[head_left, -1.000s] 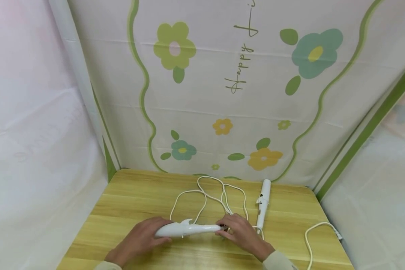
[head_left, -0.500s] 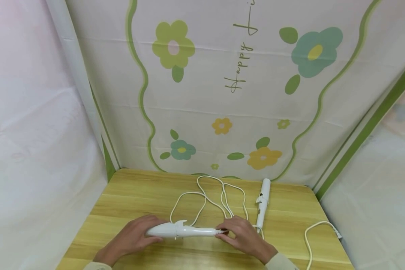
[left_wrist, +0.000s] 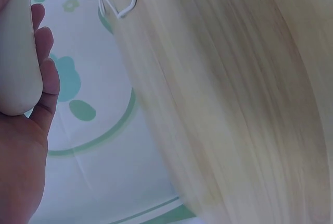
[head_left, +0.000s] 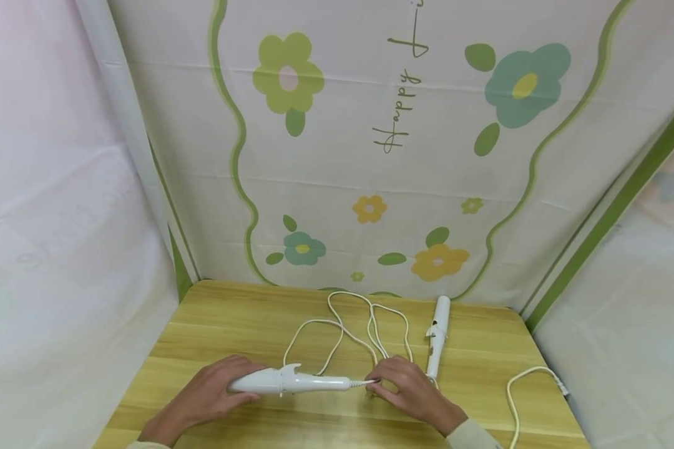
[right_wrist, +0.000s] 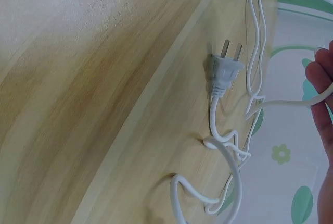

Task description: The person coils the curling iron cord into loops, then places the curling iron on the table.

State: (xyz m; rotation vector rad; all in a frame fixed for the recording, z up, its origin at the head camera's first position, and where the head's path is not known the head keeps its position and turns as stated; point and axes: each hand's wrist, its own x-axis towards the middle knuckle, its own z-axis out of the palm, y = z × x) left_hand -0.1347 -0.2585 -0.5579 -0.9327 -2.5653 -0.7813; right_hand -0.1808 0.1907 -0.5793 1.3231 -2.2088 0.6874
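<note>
A white curling iron (head_left: 320, 383), with a fin-like lever, a thick end and a slimmer end, lies level just above the table. My left hand (head_left: 205, 393) grips its thick end; in the left wrist view the fingers wrap the smooth rounded body (left_wrist: 18, 52). From the slim end runs a white power cord (head_left: 362, 383). My right hand (head_left: 410, 390) pinches that cord a short way from the ribbed cord sleeve. The right wrist view shows the cord (right_wrist: 291, 103) passing into the right fingers, which are partly cut off by the frame edge.
A second white curling iron (head_left: 439, 340) lies at the back right of the wooden table (head_left: 230, 330). Looped cords (head_left: 337, 321) spread behind my hands. Another cord (head_left: 511, 399) lies near the right edge. A two-pin plug (right_wrist: 225, 70) shows in the right wrist view. A flowered cloth (head_left: 337, 156) hangs behind.
My left hand has drawn the curling iron leftward. The right fingers, earlier at the slim end, now hold the cord, and more cord shows between them and the iron.
</note>
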